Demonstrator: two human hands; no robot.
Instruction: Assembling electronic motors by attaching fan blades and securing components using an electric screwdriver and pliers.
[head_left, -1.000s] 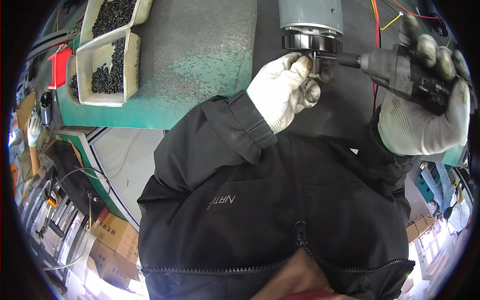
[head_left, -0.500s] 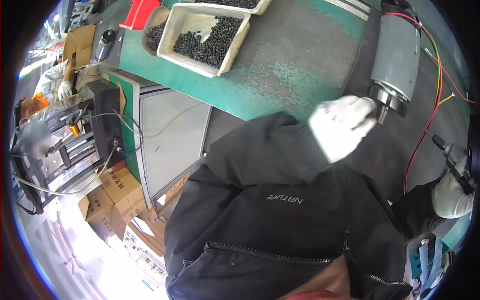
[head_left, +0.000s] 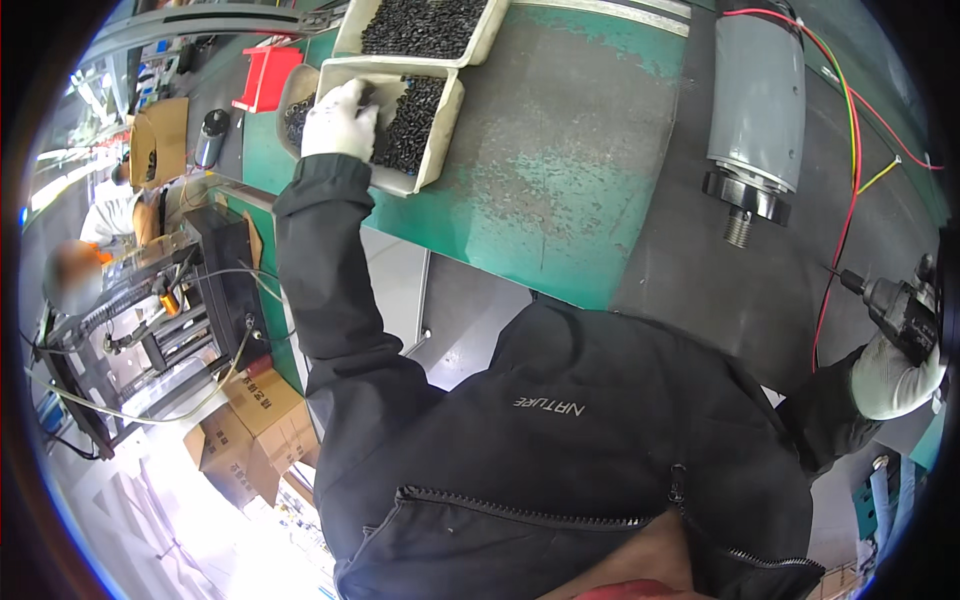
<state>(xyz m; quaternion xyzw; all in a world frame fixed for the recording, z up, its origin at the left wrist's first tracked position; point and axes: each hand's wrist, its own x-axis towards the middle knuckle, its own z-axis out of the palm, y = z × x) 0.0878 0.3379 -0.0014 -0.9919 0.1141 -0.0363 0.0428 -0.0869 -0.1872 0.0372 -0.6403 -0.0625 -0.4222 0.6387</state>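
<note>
My left hand (head_left: 342,122), in a white glove, reaches into a white bin (head_left: 448,125) of small black screw-like parts (head_left: 412,125). Its fingers are curled down among them, and whatever they pinch is too small to make out. At the right edge my gloved right hand (head_left: 893,378) is closed around the grip of a black power screwdriver (head_left: 897,312). The tool's thin bit points left. Above it on the bench lies a grey cylindrical motor (head_left: 757,95) with a black collar (head_left: 745,196) and a threaded shaft, apart from both hands.
A second white bin (head_left: 462,52) of black parts adjoins the first. Left of them are a small tray of rings (head_left: 296,115) and a red bin (head_left: 270,78). Red, yellow and green wires (head_left: 856,150) trail beside the motor. Another person (head_left: 112,215) is far left, behind a machine frame.
My left hand has swung from beside the motor's shaft leftward into the bin of black parts. My right hand still holds the power screwdriver. The view has shifted somewhat.
</note>
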